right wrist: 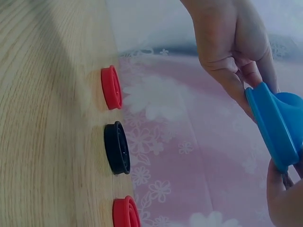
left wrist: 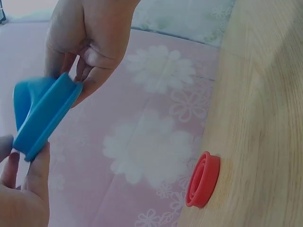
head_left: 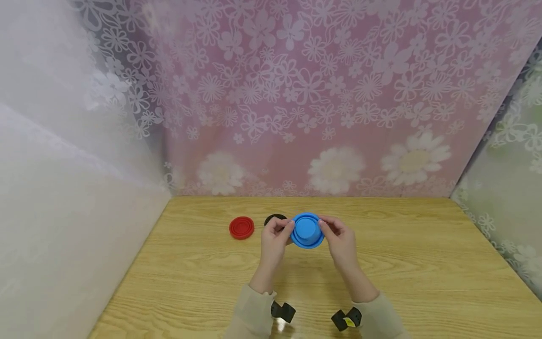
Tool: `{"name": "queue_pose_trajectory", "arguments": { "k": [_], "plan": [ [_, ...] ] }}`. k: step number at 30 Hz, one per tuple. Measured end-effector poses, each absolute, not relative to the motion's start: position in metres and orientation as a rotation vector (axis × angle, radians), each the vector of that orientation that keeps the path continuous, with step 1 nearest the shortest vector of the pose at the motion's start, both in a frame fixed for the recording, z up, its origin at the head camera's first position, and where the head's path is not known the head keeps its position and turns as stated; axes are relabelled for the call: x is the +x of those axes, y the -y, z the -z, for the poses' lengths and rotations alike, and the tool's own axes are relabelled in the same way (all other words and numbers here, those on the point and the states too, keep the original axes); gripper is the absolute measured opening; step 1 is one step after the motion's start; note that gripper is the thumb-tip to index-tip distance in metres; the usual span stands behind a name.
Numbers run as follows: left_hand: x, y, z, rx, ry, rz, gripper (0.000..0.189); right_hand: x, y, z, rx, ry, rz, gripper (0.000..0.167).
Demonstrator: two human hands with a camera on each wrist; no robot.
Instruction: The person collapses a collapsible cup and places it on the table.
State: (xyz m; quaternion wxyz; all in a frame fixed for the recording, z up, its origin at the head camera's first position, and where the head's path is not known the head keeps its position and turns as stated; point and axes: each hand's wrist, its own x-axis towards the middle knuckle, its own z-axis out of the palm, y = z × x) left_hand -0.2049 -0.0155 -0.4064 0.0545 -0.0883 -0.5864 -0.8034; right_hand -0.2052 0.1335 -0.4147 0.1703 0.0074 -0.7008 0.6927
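Observation:
Both hands hold up a blue collapsible silicone cup (head_left: 306, 230) above the table, in front of my body. The left hand (head_left: 274, 239) pinches the left side of its wide rim between thumb and fingers. Opposite it, the right hand (head_left: 343, 244) pinches the right side the same way. Side-on in the left wrist view, the blue cup (left wrist: 49, 116) shows a thick ringed rim, and its middle bulges out on one side. The right wrist view shows the blue cup (right wrist: 274, 127) tilted between the two hands.
Flat on the wooden table (head_left: 190, 282) lie a red collapsed cup (head_left: 242, 228) and a black one (head_left: 275, 218), partly covered by the left hand. The right wrist view adds a second red cup (right wrist: 125, 213) beyond the black one. Flowered curtains (head_left: 338, 94) enclose the table.

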Motion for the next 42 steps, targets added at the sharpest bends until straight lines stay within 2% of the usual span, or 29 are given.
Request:
{"name": "queue_pose_trajectory", "arguments": {
  "k": [5, 12, 19, 24, 34, 42],
  "plan": [
    [-0.206, 0.016, 0.408, -0.342, 1.883, 2.42, 0.021, -0.206, -0.134, 0.416, 0.101, 1.959, -1.954, 0.02],
    [-0.205, 0.015, 0.407, -0.356, 1.902, 2.423, 0.016, -0.206, -0.135, 0.416, 0.151, 2.0, -1.962, 0.025],
    [-0.208, 0.016, 0.415, -0.409, 1.895, 2.433, 0.037, -0.203, -0.136, 0.418, 0.278, 1.962, -2.077, 0.033],
    [-0.214, 0.015, 0.425, -0.462, 1.88, 2.417, 0.042, -0.201, -0.135, 0.42, 0.376, 1.933, -2.138, 0.036],
    [-0.206, 0.015, 0.411, -0.475, 1.812, 2.498, 0.04, -0.197, -0.131, 0.421, 0.334, 1.888, -2.199, 0.038],
    [-0.213, 0.017, 0.419, -0.325, 1.811, 2.465, 0.022, -0.198, -0.134, 0.419, 0.245, 1.862, -2.182, 0.028]
  ]
}}
